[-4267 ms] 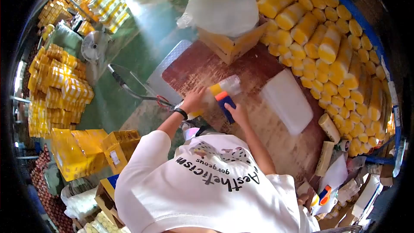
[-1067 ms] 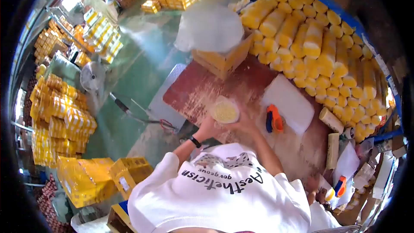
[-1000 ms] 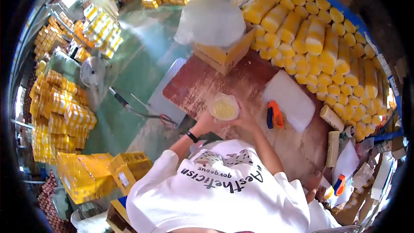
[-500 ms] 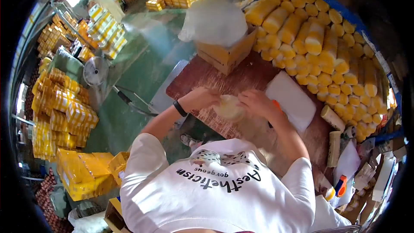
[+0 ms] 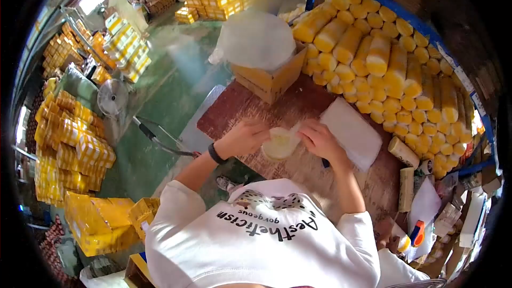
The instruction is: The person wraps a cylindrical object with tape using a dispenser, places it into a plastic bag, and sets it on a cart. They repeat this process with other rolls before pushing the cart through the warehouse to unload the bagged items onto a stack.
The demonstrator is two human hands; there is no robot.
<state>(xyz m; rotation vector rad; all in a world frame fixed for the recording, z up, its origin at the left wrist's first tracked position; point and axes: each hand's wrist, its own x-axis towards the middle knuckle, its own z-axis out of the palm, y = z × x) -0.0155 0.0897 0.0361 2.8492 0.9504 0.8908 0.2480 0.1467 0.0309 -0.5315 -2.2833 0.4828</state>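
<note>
A pale, see-through roll of tape [image 5: 279,145] is held above the front edge of the worn red-brown table [image 5: 229,104]. My left hand [image 5: 248,137], with a black band at the wrist, has its fingers closed on the roll's left side. My right hand [image 5: 318,138] is on the other side, its fingers pinched on a pale strip at the roll's upper right. The exact contact of the fingertips is too small to make out. A stack of white sheets [image 5: 352,134] lies just right of my right hand. A small dark object partly shows below my right wrist.
A cardboard box [image 5: 269,82] topped with white plastic stands at the table's far end. Yellow-wrapped rolls [image 5: 378,56] are piled on the right. An orange and blue tool [image 5: 417,233] lies lower right. Yellow cartons [image 5: 101,221] and a fan [image 5: 113,97] stand left; a person [image 5: 127,10] is behind.
My hands and the roll have shifted slightly down in view, and more of the roll's round face shows. A pale strip now shows by my right fingers. The whole view has turned a little.
</note>
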